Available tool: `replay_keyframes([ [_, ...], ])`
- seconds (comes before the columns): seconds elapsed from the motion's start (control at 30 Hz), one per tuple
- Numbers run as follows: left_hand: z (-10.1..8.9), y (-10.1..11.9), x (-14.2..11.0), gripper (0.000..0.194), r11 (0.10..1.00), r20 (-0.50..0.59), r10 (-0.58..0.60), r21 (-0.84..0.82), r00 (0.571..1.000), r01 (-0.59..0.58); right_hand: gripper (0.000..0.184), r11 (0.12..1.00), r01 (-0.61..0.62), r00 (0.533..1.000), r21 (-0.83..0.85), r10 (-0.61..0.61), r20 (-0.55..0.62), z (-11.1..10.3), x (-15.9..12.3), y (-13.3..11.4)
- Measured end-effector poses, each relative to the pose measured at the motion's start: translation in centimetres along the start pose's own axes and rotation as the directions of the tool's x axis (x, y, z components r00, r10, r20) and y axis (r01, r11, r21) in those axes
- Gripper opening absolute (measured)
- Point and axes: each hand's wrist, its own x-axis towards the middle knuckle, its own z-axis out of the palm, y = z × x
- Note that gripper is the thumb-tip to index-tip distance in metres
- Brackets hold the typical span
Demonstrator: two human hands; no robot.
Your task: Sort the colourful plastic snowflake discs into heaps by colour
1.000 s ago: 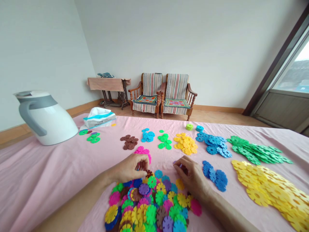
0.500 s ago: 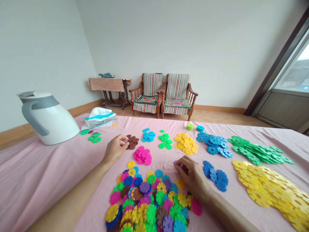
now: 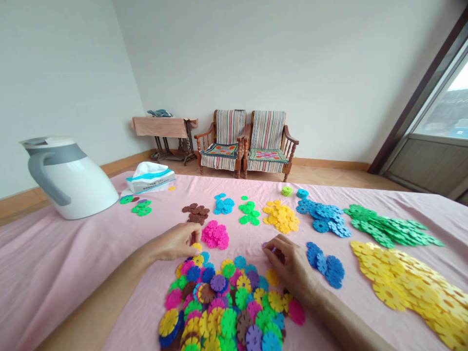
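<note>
On the pink sheet point(image 3: 73, 263) lay the heap of plastic snowflake discs point(image 3: 223, 297), light and stiff, best held by the rim; my right hand point(image 3: 290, 265) pinched a purple disc point(image 3: 264, 245), my curled left hand point(image 3: 171, 243) touching a yellow disc point(image 3: 196, 247), grip unclear

left hand point(image 3: 171, 242): arm extended, fingers curled | right hand point(image 3: 289, 267): pinched grip, palm down
</note>
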Motion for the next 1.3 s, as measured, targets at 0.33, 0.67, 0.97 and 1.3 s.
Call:
replay_keyframes([
  [0.33, 1.7, 3.2, 0.4, 0.015, 0.914, -0.03, 0.099, -0.393, 0.995, -0.103, 0.009, 0.987, 0.085, 0.978, -0.137, -0.056, 0.203, -1.5, -0.5, -1.2],
  [0.67, 4.7, 5.5, 0.5, 0.014, 0.864, -0.096, 0.104, -0.484, 0.99, -0.138, 0.014, 0.988, 0.06, 0.928, -0.144, -0.002, 0.372, -3.7, -1.1, -1.0],
  [0.97, 6.3, 7.2, 0.3, 0.013, 0.869, -0.17, 0.098, -0.465, 0.981, -0.167, 0.009, 0.959, -0.156, 0.98, 0.237, 0.119, 0.161, -0.2, -0.4, -3.3],
  [1.3, 6.5, 7.8, 0.0, 0.013, 0.852, -0.196, 0.152, -0.47, 0.969, -0.229, 0.008, 0.958, -0.148, 0.987, 0.244, 0.127, 0.1, 0.5, -0.2, -3.2],
])
